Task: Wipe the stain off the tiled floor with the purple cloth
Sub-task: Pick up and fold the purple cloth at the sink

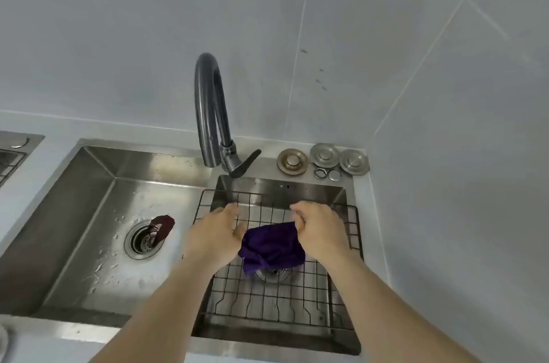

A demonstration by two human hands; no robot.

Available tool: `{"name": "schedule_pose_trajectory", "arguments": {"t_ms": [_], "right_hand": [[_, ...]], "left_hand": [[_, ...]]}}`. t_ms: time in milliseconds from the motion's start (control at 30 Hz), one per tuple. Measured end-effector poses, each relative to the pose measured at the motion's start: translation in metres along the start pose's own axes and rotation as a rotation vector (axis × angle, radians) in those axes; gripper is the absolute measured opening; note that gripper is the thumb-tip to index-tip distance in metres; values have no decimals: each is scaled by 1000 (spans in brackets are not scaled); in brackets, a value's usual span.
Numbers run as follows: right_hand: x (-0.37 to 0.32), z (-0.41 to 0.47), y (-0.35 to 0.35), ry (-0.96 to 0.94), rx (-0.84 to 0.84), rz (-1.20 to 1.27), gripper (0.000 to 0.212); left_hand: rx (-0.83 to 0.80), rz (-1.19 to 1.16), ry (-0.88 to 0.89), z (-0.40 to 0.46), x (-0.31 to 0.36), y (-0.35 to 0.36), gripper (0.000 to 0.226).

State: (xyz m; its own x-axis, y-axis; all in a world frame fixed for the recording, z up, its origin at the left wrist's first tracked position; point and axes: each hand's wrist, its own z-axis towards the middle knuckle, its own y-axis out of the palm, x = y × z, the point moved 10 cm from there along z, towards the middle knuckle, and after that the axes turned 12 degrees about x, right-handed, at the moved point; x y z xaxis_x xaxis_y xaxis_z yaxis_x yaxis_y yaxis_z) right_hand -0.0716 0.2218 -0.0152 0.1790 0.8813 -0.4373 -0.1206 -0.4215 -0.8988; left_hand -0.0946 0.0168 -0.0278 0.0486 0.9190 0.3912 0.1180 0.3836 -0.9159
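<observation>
Both forearms reach over the wire rack (276, 300); right hand (319, 232) pinches the purple cloth (271, 248), which hangs leftward toward the open left hand (215, 233).

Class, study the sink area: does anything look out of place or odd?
A dark red scrap lies across the left basin's drain, partly covering it. Loose metal stoppers sit on the sink ledge rather than in drains. Dark specks mark the wall tiles.

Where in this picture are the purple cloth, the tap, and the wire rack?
purple cloth (271, 246): head view, middle of the bunched fabric between the hands.
tap (208, 101): head view, on the curved dark spout.
wire rack (267, 300): head view, bare grid below the cloth.
</observation>
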Motion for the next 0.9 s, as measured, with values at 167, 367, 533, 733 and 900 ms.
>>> {"name": "schedule_pose_trajectory", "arguments": {"t_ms": [167,367,533,733,900], "right_hand": [[14,20,55,3,-143,-27,22],[15,32,97,-74,-230,-61,27],[21,36,109,-99,-187,-164,43],[21,28,117,-139,-252,-181,44],[16,15,116,-159,-343,-225,33]], "left_hand": [[-153,25,-104,21,-16,55,34],[-293,65,-168,30,-26,103,38],[-290,61,-203,37,-28,117,29],[-311,28,-214,37,-31,114,16],[-296,39,-167,29,-24,100,13]]}}
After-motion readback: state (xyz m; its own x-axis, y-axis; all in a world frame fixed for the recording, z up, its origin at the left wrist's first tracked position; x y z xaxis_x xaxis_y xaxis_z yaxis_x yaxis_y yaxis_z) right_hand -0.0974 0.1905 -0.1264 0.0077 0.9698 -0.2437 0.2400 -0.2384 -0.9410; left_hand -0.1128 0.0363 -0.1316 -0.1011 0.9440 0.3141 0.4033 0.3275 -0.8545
